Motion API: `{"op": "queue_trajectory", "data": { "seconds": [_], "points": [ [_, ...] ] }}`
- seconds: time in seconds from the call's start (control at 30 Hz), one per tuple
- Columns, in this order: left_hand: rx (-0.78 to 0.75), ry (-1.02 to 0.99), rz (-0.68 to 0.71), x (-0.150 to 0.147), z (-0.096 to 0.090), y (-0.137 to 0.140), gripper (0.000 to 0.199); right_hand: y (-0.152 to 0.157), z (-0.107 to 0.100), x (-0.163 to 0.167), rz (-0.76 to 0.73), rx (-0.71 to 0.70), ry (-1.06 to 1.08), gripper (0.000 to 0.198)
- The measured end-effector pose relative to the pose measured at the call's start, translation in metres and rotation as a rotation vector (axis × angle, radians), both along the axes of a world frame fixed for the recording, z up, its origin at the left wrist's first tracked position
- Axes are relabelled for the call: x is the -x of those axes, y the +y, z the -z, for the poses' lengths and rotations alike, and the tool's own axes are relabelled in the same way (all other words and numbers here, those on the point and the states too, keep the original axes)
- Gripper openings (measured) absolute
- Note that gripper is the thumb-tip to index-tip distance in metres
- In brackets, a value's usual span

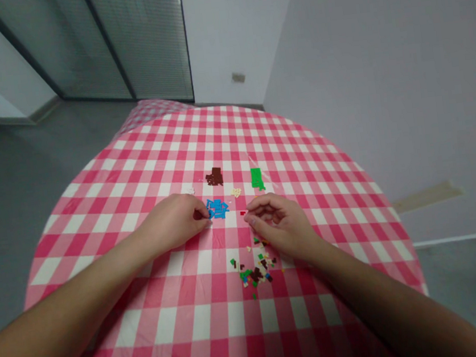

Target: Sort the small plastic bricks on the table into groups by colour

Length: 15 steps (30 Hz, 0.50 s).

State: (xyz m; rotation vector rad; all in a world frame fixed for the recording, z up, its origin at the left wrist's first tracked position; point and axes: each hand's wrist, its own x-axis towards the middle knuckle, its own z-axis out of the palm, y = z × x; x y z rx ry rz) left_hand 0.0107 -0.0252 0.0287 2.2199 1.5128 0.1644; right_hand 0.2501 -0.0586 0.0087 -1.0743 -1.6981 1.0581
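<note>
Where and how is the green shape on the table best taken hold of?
Probably by its long left and right edges, pinched from above with the right hand, the nearer one. The green shape appears flat on the checked tablecloth, longer front-to-back than across. Whether it is one piece, I cannot tell.

Legible text, labels, brands, numbers, signs: none. Mixed small pieces (pixel 255 274) at 6 o'clock on the tabletop (pixel 188 344) are too small for any marking to be read. The wall plate (pixel 238 77) at 12 o'clock (blurred at this resolution) likewise yields no readable character.
</note>
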Motion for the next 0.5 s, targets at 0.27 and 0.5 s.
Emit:
{"op": "queue_trajectory", "data": {
  "seconds": [0.27,0.5],
  "points": [
    [0.016,0.008,-0.020,-0.0006,-0.0010,-0.0009,0.020,-0.0004,-0.0002,0.0002,0.007,0.001,0.005,0.011],
    [0.010,0.001,-0.033,0.0009,0.0035,0.0016,0.020,0.0000,-0.0006,-0.0005,-0.009,-0.003,-0.003,0.011]
  ]
}}
